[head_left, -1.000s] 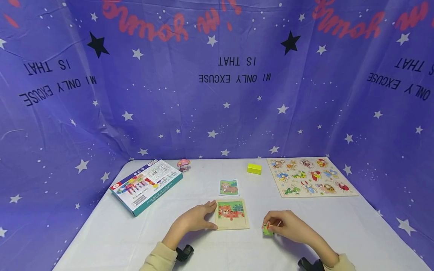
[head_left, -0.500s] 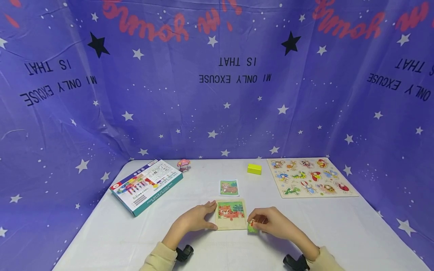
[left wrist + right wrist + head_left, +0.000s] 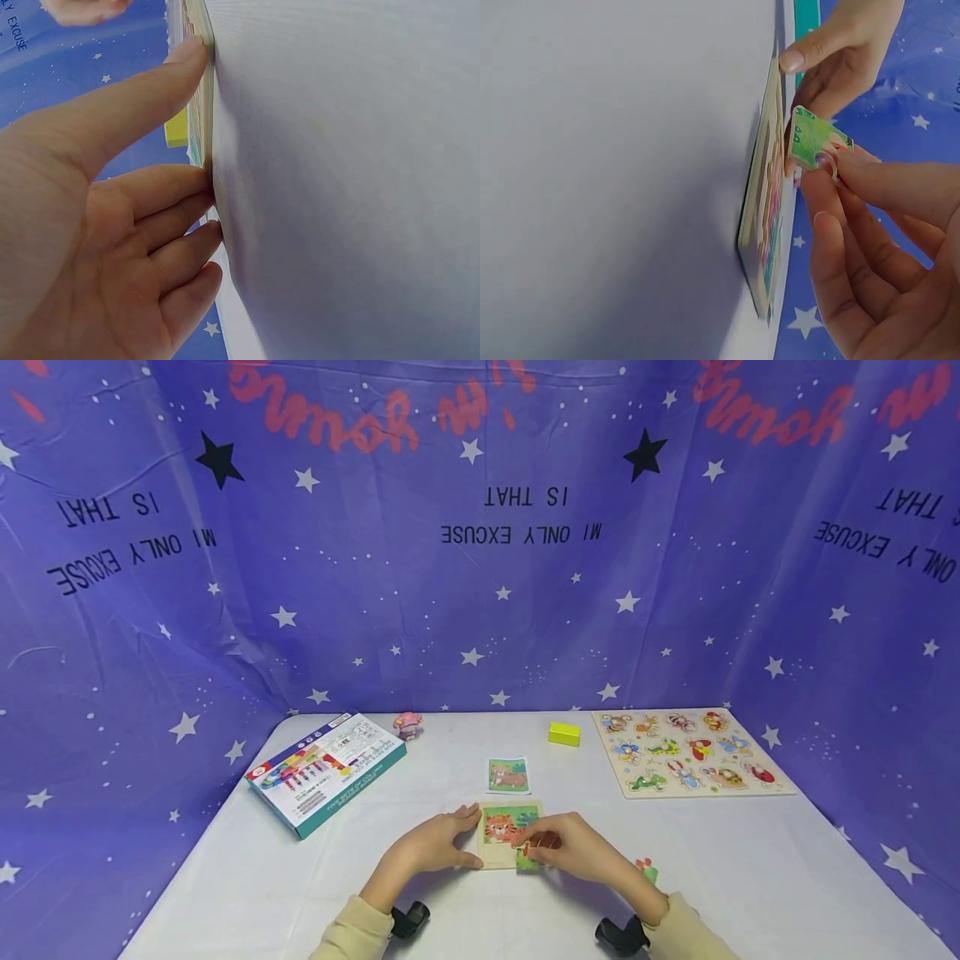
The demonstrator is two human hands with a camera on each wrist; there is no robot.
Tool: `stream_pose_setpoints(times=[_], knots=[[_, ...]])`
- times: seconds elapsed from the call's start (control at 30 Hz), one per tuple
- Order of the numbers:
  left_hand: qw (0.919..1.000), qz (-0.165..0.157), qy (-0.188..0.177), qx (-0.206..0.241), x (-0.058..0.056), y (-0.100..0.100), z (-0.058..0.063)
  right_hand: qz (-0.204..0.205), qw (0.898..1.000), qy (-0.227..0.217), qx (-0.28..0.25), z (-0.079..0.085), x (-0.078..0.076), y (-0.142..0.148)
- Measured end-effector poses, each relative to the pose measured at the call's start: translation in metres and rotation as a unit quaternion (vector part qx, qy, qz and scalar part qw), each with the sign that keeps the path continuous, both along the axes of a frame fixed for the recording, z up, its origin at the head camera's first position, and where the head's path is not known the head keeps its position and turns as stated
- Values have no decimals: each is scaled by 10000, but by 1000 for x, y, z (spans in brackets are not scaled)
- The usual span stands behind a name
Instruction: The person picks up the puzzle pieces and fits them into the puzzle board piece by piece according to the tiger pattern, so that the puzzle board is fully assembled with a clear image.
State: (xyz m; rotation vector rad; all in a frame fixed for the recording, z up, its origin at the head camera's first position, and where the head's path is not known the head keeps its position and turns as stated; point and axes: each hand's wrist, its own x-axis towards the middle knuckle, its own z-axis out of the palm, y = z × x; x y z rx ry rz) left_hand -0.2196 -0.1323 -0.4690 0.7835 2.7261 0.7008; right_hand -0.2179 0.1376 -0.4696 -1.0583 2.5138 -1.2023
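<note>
A small wooden puzzle board (image 3: 498, 858) lies on the white table, its upper part filled with tiger picture pieces. Along the board's left edge rests my left hand (image 3: 435, 843), thumb at the near corner and fingers further back. In the left wrist view the thumb (image 3: 180, 71) and fingertips touch the board's side. My right hand (image 3: 573, 847) pinches a green jigsaw piece (image 3: 814, 141) between thumb and fingers. In the right wrist view that piece is raised above the board. Another jigsaw piece (image 3: 647, 870) lies on the table, partly hidden behind the right forearm.
A tiger picture card (image 3: 508, 776) lies behind the board. Further back are a yellow block (image 3: 564, 733) and a pink figurine (image 3: 408, 725). To the left lies a flat box (image 3: 326, 772); an insect peg puzzle (image 3: 690, 753) is at the right.
My right hand has carried the green jigsaw piece leftward from the table to over the board's near right part. The left hand has stayed at the board's edge.
</note>
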Motion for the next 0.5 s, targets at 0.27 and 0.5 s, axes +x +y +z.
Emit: stream_pose_setpoints(times=[0.27,0.5], knots=[[10000,-4,62,-18,1,1,1,-80,9999,46,-38,0,-5,-21],[9999,-9,100,-41,1,0,1,-70,9997,82,-201,-5,-11,-36]])
